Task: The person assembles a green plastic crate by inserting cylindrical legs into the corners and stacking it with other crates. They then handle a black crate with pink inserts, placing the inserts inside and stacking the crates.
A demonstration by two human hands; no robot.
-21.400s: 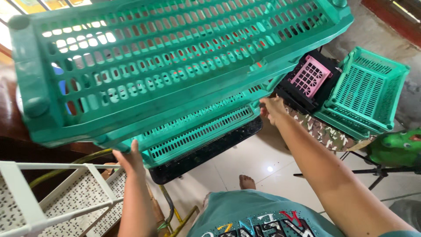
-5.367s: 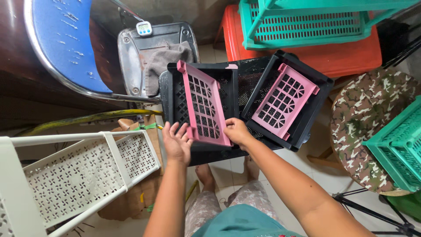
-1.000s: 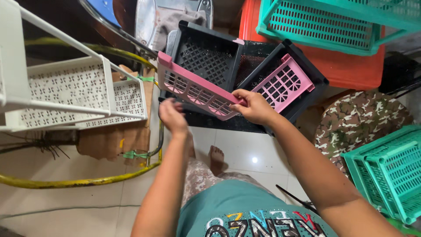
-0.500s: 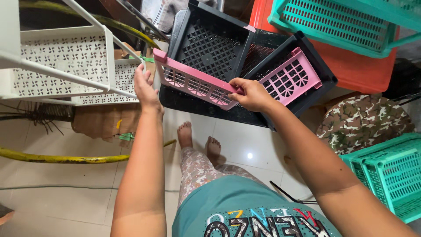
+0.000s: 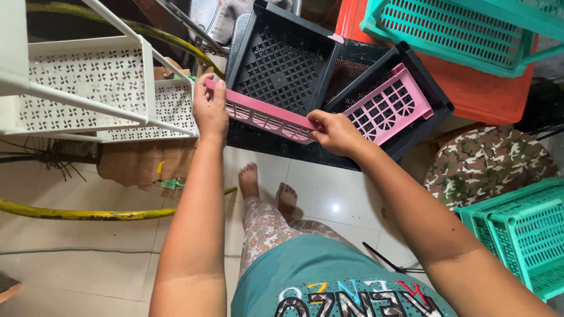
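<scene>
Your bare feet [image 5: 267, 191] stand on the tiled floor [image 5: 88, 264], directly below the load. Left hand [image 5: 210, 111] is closed around the left end of the pink crate panel [image 5: 264, 116]; right hand [image 5: 336, 132] pinches its right end. The panel hangs level over the near edge of the black crate [image 5: 282, 64]. Risk: the pinch looks shallow, so a slip would likely drop the panel onto your toes. Count: two pink panels, the second [image 5: 382, 105] right of the first; two teal crates, one near right [image 5: 520, 235], one far [image 5: 446, 29]; one white rack [image 5: 88, 88], left.

White shelf rack [image 5: 88, 88], teal baskets [image 5: 517, 235] (camouflage cushion [image 5: 487, 167] between).
</scene>
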